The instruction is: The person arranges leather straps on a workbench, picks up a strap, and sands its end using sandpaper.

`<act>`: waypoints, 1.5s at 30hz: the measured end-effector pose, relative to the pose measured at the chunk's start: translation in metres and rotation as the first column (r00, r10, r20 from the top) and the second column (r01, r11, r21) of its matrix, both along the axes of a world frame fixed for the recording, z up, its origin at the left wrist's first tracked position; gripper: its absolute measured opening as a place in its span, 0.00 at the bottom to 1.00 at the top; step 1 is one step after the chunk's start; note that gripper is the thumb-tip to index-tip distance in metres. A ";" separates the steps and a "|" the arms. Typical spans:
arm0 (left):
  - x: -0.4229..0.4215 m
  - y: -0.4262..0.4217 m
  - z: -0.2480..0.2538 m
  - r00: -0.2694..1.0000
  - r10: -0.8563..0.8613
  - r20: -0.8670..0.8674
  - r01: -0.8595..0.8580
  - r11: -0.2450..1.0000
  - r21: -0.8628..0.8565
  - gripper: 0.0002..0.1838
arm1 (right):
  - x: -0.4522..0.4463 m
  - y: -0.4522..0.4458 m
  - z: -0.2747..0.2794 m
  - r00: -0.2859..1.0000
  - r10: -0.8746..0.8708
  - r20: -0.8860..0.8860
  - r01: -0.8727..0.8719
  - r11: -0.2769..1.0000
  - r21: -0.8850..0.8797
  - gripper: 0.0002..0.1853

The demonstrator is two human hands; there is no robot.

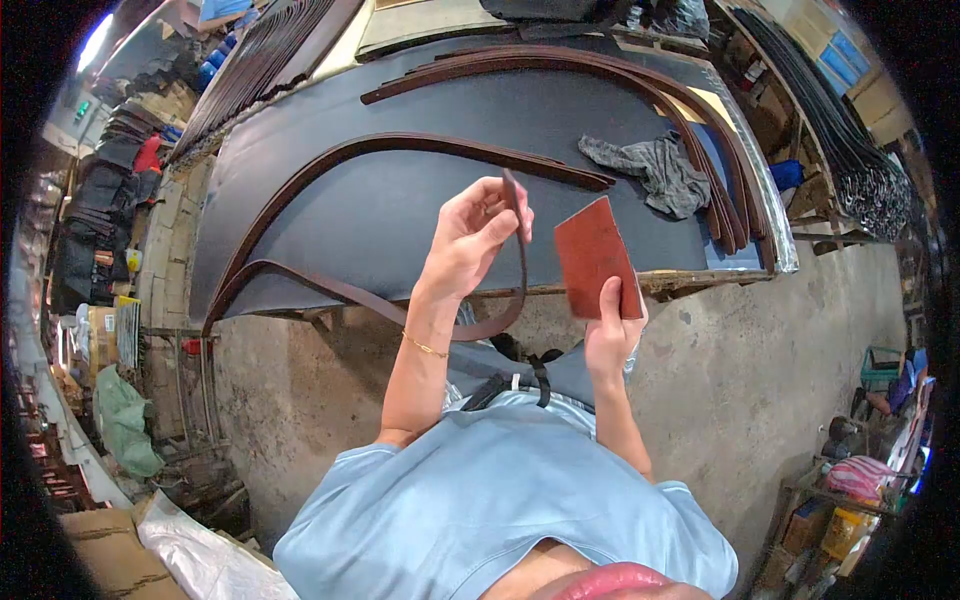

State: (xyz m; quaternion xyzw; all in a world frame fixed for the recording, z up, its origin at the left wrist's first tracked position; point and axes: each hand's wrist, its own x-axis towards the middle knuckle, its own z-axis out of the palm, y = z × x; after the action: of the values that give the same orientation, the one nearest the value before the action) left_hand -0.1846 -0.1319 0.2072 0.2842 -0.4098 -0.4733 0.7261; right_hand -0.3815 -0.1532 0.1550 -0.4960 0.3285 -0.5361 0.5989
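Observation:
My left hand [475,235] is closed, pinching the end of a brown leather strap [515,300] between thumb and fingers. From there the strap loops down past the table edge and runs left. In my right hand [612,335] is a flat reddish-brown rectangular sheet [597,258], thumb on its near face; it resembles sandpaper. The hands are apart, and the sheet does not touch the strap. Behind them, a curved stack of brown straps [370,147] lies on the dark table [420,215]. A crumpled grey rag [660,178] lies beyond the sheet.
Another bundle of brown straps [560,58] curves along the table's far and right sides. Black straps [820,110] hang at the right. More dark strips [265,65] lie at the back left. Cluttered shelves [840,510] and a green bag [125,420] flank the concrete floor [740,370].

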 end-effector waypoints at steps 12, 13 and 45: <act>-0.045 -0.002 0.002 0.788 0.420 0.449 -0.519 0.846 0.120 0.07 | 0.051 -0.026 0.047 0.984 0.122 -0.128 -0.169 0.863 -0.477 0.27; -0.043 -0.001 0.003 0.786 0.424 0.449 -0.523 0.844 0.119 0.07 | 0.050 -0.021 0.043 0.984 0.127 -0.128 -0.173 0.861 -0.478 0.27; -0.022 -0.016 0.020 0.722 0.624 0.298 -0.675 0.730 0.106 0.10 | 0.041 -0.031 0.003 0.995 -0.063 -0.079 0.032 0.936 -0.350 0.21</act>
State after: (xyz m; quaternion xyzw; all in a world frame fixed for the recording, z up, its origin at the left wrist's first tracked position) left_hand -0.2068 -0.1476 0.2268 0.5398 -0.3170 -0.1888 0.7566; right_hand -0.3404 -0.1843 0.1575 -0.6094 0.2669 -0.5774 0.4734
